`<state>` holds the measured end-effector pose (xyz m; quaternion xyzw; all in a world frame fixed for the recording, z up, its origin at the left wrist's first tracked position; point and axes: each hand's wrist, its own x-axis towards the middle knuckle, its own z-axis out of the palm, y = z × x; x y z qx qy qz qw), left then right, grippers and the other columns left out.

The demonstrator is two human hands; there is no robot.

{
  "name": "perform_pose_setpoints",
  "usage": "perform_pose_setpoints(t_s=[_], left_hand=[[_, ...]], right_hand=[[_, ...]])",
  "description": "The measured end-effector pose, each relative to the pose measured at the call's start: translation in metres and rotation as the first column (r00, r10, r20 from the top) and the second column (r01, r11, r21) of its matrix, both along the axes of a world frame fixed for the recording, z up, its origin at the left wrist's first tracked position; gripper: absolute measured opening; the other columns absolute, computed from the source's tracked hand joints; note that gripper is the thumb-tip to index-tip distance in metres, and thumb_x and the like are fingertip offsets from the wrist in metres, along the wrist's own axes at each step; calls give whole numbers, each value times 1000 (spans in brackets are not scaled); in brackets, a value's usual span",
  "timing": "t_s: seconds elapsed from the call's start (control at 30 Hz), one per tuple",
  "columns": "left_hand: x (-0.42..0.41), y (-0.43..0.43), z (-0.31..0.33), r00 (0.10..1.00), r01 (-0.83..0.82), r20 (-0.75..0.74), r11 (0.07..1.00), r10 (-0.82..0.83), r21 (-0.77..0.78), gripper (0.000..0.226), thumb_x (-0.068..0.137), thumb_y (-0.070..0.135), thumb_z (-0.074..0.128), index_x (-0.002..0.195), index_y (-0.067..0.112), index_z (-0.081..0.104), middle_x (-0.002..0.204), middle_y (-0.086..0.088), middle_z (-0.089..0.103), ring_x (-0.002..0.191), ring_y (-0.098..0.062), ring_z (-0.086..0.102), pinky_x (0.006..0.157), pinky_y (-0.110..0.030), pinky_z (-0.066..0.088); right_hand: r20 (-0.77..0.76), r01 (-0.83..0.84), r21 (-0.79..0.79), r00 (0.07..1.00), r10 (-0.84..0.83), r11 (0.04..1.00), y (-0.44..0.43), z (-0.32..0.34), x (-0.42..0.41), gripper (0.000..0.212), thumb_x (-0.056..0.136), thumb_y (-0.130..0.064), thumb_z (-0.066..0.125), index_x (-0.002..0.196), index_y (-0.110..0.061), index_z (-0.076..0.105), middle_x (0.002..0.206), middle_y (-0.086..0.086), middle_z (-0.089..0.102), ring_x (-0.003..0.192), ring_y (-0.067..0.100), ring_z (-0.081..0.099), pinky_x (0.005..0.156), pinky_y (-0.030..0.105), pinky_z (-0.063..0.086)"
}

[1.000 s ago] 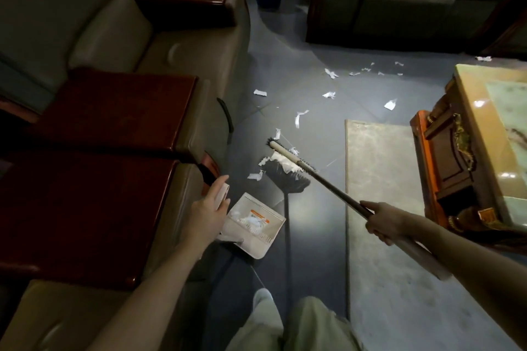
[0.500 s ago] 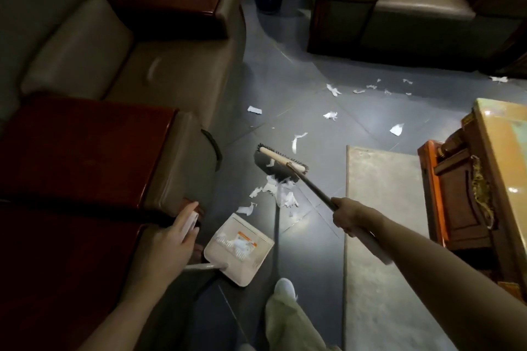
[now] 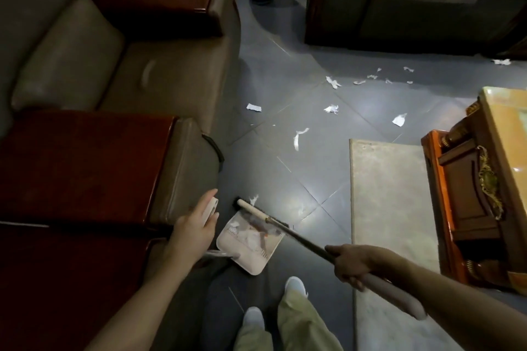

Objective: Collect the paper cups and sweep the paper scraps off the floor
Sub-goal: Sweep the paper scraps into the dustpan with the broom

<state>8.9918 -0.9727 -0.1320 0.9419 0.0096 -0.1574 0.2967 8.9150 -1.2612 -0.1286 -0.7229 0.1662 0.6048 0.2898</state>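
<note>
Littering the floor (image 3: 285, 88), paper scraps (image 3: 297, 138) (white, torn) lie scattered.

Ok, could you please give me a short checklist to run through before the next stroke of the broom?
1. Right hand grips the broom: ok.
2. Left hand holds the handle of the dustpan: ok.
3. Broom head sits at the dustpan's mouth: ok.
4. Dustpan lip flat on the floor: cannot tell.
5. Floor free of scraps: not ok, many lie farther out.
6. Paper cups collected: cannot tell, none in view.
</note>
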Motion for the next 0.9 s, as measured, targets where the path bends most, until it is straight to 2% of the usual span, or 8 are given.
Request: perform_pose_setpoints(t_s=[0.1, 0.3, 0.37, 0.47, 0.57, 0.67, 0.8, 0.9], left_hand=[[-8, -4, 0, 1000, 23, -7, 999, -23, -42, 47, 95, 21, 54, 138, 36, 42, 81, -6, 53, 68, -19, 51, 60, -27, 42], [-25, 14, -1, 998, 35, -48, 995, -40, -94, 48, 95, 23, 53, 138, 40, 39, 106, -12, 58, 85, -20, 55, 69, -30, 44], [-32, 17, 1, 998, 45, -42, 994, -50, -99, 49, 95, 23, 53, 139, 40, 38, 107, -15, 59, 86, -21, 55, 70, -30, 44], [-43, 24, 6, 997, 69, -37, 992, -73, -105, 49, 96, 22, 52, 140, 38, 37, 114, -16, 58, 92, -24, 56, 75, -33, 47], [-53, 29, 12, 995, 94, -33, 989, -99, -116, 50, 96, 21, 51, 141, 37, 37, 126, -15, 53, 110, -30, 54, 86, -39, 47], [-57, 34, 14, 983, 170, -48, 978, -177, -118, 49, 96, 22, 51, 141, 37, 37, 122, -14, 54, 107, -28, 54, 83, -35, 46], [-60, 35, 13, 945, 315, -60, 944, -322, -101, 48, 96, 22, 52, 140, 37, 38, 104, -5, 54, 99, -25, 56, 82, -31, 46], [-63, 27, 12, 924, 369, -78, 926, -375, -81, 48, 97, 24, 49, 142, 37, 35, 102, 0, 52, 101, -24, 56, 85, -31, 46]], right_hand=[[-40, 96, 26, 995, -95, 995, 5, 23, -16, 74, 88, 8, 34, 152, -18, 7, 52, 6, 38, 25, 7, 37, 33, 16, 34], [13, 257, -2, 966, -257, 966, 3, 52, -47, 77, 87, 4, 38, 151, -29, 11, 53, 5, 38, 33, 9, 36, 35, 17, 33], [34, 340, -12, 940, -339, 940, 1, 56, -53, 77, 87, 4, 38, 150, -32, 13, 51, 3, 37, 34, 9, 34, 35, 16, 31], [89, 363, -32, 929, -359, 931, 0, 57, -57, 78, 87, 6, 40, 151, -30, 13, 40, 2, 38, 31, 10, 34, 35, 16, 31], [129, 387, -53, 917, -378, 921, 0, 52, -61, 79, 85, 7, 42, 152, -24, 13, 46, 7, 41, 31, 12, 37, 37, 19, 33], [138, 413, -90, 906, -399, 906, -1, 42, -69, 75, 86, 8, 41, 151, -19, 17, 51, 9, 41, 33, 13, 37, 37, 19, 34], [177, 347, -184, 932, -317, 920, 1, 23, -90, 60, 84, 5, 44, 142, -4, 30, 60, 11, 47, 44, 17, 43, 40, 23, 39], [113, 412, -129, 910, -399, 902, 19, 2, -113, 49, 85, 7, 41, 133, -3, 39, 56, 8, 47, 39, 13, 44, 37, 21, 40]])
